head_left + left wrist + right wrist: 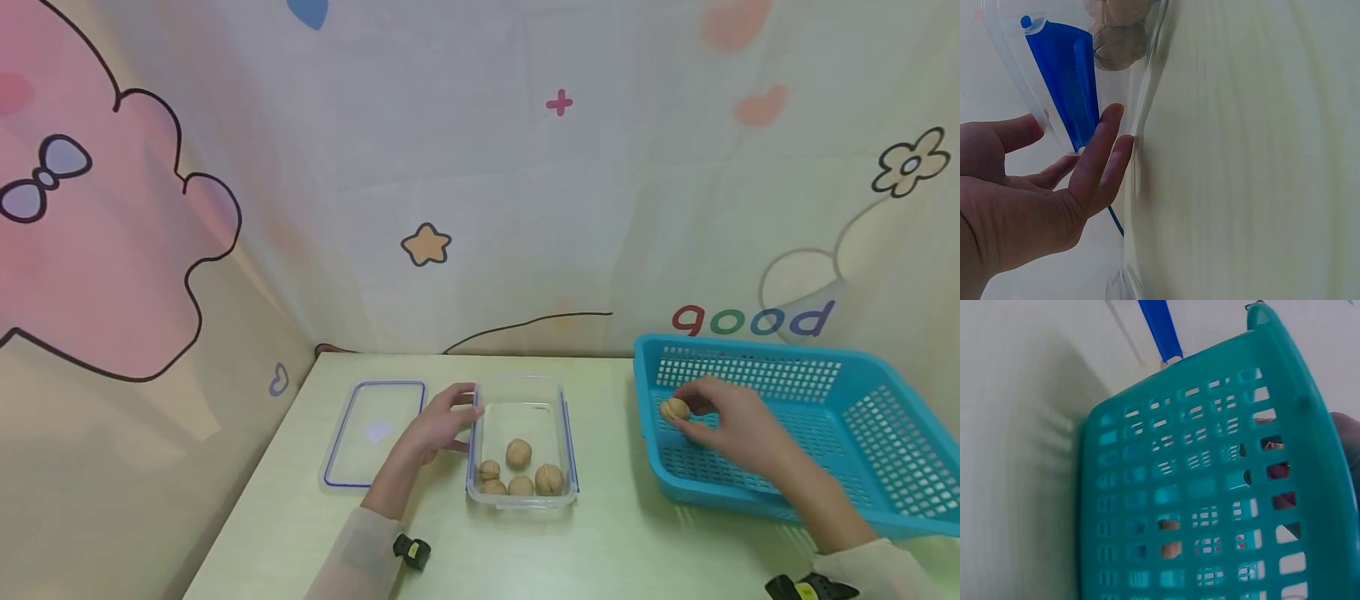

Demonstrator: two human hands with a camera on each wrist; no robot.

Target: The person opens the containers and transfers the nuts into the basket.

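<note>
Head view, near to far: 2 black wrist devices (412, 552) at the sleeves (352, 562), over the pale tabletop (607, 533). We count 5 walnuts (549, 479) in the clear box (572, 454), 4 along the near end, 1 a bit farther in; its far half shows bare floor, so we see room there. Lid (352, 450) lies flat to the left, probably put aside to leave the box top free; left forearm crosses over its right side.

Left hand (438, 427) touches the box's left wall, fingers spread, loose; left wrist view puts the fingertips by the blue latch (1060, 81), thumb at the rim. We judge this as steadying, not lifting: the box sits on the tabletop.

Right hand (731, 425) is narrow, thumb and fingers pinching 1 walnut (675, 409) within the left end of the blue basket (750, 346). Right wrist view is mostly slotted wall; we can't tell what the brown patches behind it are. Basket's left rim stands between pinched nut and box; we'd want height to cross it, then a tabletop strip gives sideways room. Farthest, printed cloth (495, 183) bounds the far side.
</note>
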